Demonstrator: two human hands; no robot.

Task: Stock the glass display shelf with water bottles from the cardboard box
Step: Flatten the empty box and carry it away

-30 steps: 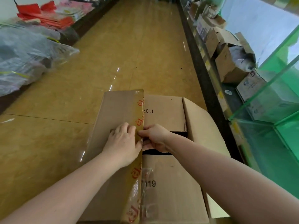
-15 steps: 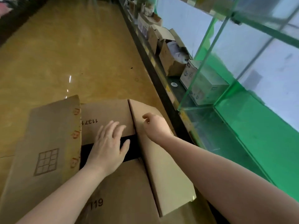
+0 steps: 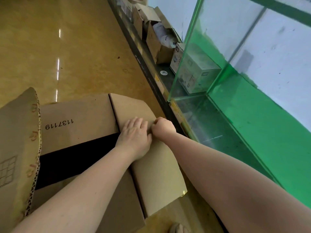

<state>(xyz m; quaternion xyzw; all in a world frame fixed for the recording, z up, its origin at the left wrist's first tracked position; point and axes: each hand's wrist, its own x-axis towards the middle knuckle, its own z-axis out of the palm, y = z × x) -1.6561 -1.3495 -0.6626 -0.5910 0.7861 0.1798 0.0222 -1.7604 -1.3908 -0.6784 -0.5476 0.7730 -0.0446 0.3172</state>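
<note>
Cardboard fills the lower half of the frame as a person works at an opened shipping carton on a tan shop floor (image 3: 80,47). The cardboard box (image 3: 79,121), stamped 1137119 on an inner flap, sits just beside the glass display shelf (image 3: 210,68) at the right, its outer flaps folded outward and a dark gap showing between the inner ones. The left hand (image 3: 134,137) lies flat with fingers extended on the right-side flap (image 3: 156,165), pressing it down. The right hand (image 3: 162,127) is curled tight at that flap's far edge, touching the left hand's fingertips; whether it pinches the cardboard edge cannot be told from this angle. The left-side flap (image 3: 18,148), edged with printed packing tape, stands raised at the frame's left. No bottles show through the gap, which is too dark to read. Behind the green-tinted panes, a white printed carton (image 3: 196,73) rests on the lowest level, with several open brown boxes (image 3: 156,41) lined up farther along the base.
</note>
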